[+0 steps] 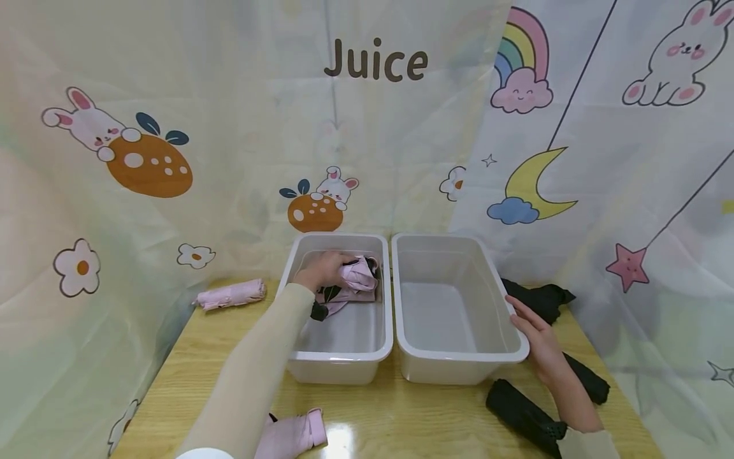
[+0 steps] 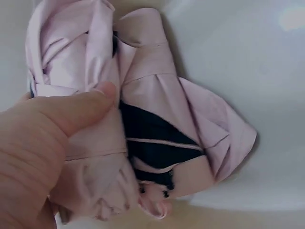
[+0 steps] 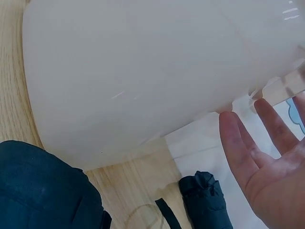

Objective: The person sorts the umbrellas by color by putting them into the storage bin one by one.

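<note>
Inside the left grey bin, my left hand grips a folded pink umbrella with a black underside. The thumb lies across its cloth in the left wrist view. Beside that umbrella, and partly under it, is more pink umbrella cloth with black lining and rib tips. My right hand is at the right rim of the right grey bin. Its fingers are spread and nearly straight, with fingertips against the bin's outer side in the right wrist view.
One rolled pink umbrella lies left of the bins, and another near the front, partly behind my left arm. Black folded umbrellas lie on the right: one at the back, one beyond my forearm, one in front. A printed curtain hangs behind.
</note>
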A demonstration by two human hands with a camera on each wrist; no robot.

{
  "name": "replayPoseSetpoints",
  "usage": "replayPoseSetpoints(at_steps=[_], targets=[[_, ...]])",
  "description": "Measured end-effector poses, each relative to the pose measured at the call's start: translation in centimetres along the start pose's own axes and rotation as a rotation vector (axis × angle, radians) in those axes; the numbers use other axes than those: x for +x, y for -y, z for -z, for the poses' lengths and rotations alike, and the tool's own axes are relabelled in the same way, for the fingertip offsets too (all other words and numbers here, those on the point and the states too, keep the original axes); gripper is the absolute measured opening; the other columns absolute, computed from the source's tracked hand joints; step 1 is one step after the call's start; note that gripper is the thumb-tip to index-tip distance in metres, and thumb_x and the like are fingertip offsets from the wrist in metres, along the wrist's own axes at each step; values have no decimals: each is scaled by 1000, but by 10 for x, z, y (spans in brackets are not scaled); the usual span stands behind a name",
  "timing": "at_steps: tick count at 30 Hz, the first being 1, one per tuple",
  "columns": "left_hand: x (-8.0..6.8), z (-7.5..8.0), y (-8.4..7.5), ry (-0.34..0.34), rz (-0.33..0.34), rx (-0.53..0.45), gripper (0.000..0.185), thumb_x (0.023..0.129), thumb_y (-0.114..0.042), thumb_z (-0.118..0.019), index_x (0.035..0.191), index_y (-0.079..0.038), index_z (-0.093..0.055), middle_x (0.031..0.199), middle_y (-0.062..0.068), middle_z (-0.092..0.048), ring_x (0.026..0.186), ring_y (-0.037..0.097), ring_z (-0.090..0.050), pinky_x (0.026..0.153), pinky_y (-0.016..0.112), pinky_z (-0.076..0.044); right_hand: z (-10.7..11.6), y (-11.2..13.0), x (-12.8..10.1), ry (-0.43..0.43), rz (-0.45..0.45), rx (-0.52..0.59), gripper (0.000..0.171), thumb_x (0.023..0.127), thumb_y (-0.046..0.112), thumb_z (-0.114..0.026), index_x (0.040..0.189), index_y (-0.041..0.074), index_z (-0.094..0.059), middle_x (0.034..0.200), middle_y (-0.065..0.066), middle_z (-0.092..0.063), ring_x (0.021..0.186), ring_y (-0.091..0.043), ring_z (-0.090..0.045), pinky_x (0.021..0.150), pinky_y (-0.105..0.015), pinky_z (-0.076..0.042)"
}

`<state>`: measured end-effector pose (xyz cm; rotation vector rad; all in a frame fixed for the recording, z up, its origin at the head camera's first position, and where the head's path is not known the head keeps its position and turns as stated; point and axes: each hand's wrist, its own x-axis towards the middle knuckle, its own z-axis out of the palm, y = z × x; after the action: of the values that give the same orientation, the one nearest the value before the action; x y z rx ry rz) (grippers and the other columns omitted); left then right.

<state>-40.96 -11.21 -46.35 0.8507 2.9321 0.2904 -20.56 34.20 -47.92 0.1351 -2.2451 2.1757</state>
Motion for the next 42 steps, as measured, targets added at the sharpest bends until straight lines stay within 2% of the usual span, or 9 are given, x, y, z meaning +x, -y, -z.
replayPoseSetpoints(at_steps=[6, 12, 16, 21, 25, 30, 34, 38, 42], targets=[[-8, 10, -2, 5, 30, 91, 71, 80, -41, -79, 144, -28, -50, 140, 3, -51, 127, 29, -43, 103, 53, -34, -1, 1, -2, 11, -12, -4, 50, 104, 25, -48, 152, 20, -36, 127, 23, -50, 107, -1, -54, 80, -24, -50], [-17, 46, -16, 25, 40, -25, 57, 85, -20, -76, 138, -17, -57, 134, 2, -56, 118, 21, -50, 99, 38, -42, 1, 0, -1, 18, 12, -3, 51, 104, 24, -47, 153, 18, -34, 129, 21, -49, 108, -3, -54, 81, -24, -50], [-31, 72, -29, 33, -1, -114, 51, 90, -23, -70, 139, -17, -56, 138, 3, -54, 122, 23, -51, 98, 39, -43, 2, 0, -3, 22, 17, 11, 51, 104, 23, -47, 153, 17, -33, 129, 19, -49, 108, -3, -53, 80, -23, -50], [-67, 112, -47, -47, -120, -143, 40, 95, -28, -61, 134, -17, -61, 133, 2, -58, 118, 21, -54, 96, 39, -44, 0, 3, 2, 19, 23, 44, 52, 104, 22, -47, 153, 17, -33, 132, 16, -47, 109, -3, -52, 80, -21, -50], [-118, 129, -70, -150, -262, -84, 36, 95, -27, -64, 129, -17, -64, 125, 2, -61, 113, 20, -55, 94, 39, -45, -3, 2, 5, 20, 13, 85, 51, 104, 20, -48, 153, 18, -34, 130, 17, -49, 108, -3, -53, 80, -22, -50], [-181, 125, -107, -277, -438, -20, 28, 93, -28, -67, 120, -20, -69, 116, -3, -63, 104, 14, -57, 86, 35, -48, 0, 1, 2, 42, 25, 123, 51, 104, 18, -47, 153, 17, -33, 129, 17, -51, 107, -5, -54, 79, -24, -51], [-217, 107, -123, -275, -543, 0, 25, 92, -28, -68, 116, -20, -70, 109, -7, -65, 98, 9, -59, 84, 31, -49, 2, 1, 1, 46, 23, 121, 51, 104, 19, -48, 153, 19, -34, 129, 17, -51, 107, -5, -55, 78, -24, -52], [-249, 78, -131, -210, -557, 10, 23, 90, -29, -70, 112, -21, -70, 100, -9, -64, 89, 5, -58, 78, 27, -49, 2, 2, 1, 46, 25, 114, 51, 103, 21, -49, 153, 19, -35, 129, 18, -51, 107, -4, -54, 79, -24, -51], [-276, 35, -128, -152, -493, 15, 30, 88, -31, -72, 116, -21, -69, 102, -11, -63, 90, 5, -58, 74, 26, -49, 2, 1, 0, 63, 31, 117, 50, 104, 20, -48, 152, 18, -35, 128, 19, -53, 107, -4, -55, 79, -23, -51]])
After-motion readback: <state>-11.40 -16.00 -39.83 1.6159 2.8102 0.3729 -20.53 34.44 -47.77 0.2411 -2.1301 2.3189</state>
